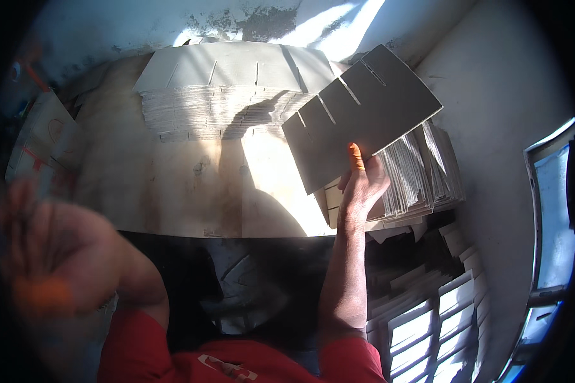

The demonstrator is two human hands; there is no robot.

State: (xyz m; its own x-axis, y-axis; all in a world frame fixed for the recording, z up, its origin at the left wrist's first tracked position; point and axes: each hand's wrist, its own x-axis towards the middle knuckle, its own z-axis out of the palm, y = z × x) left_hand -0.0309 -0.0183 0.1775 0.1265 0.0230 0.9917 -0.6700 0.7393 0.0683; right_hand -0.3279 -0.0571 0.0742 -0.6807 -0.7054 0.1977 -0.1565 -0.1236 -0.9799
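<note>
My right hand grips a grey cardboard sheet by its near edge, with an orange-wrapped thumb on top. The sheet is tilted, and several narrow slots are cut in from its far left edge. Behind and below it, a stack of cardboard sheets lies at the right end of the table. My left hand is raised at the far left, away from the sheets. Motion smears its fingers, and an orange band shows near its lower side; whether it holds anything cannot be made out.
A wide pile of slotted cardboard sheets lies along the back of the wooden table, against the wall. A carton stands at the left. More sheets are stacked low at the right, near a window.
</note>
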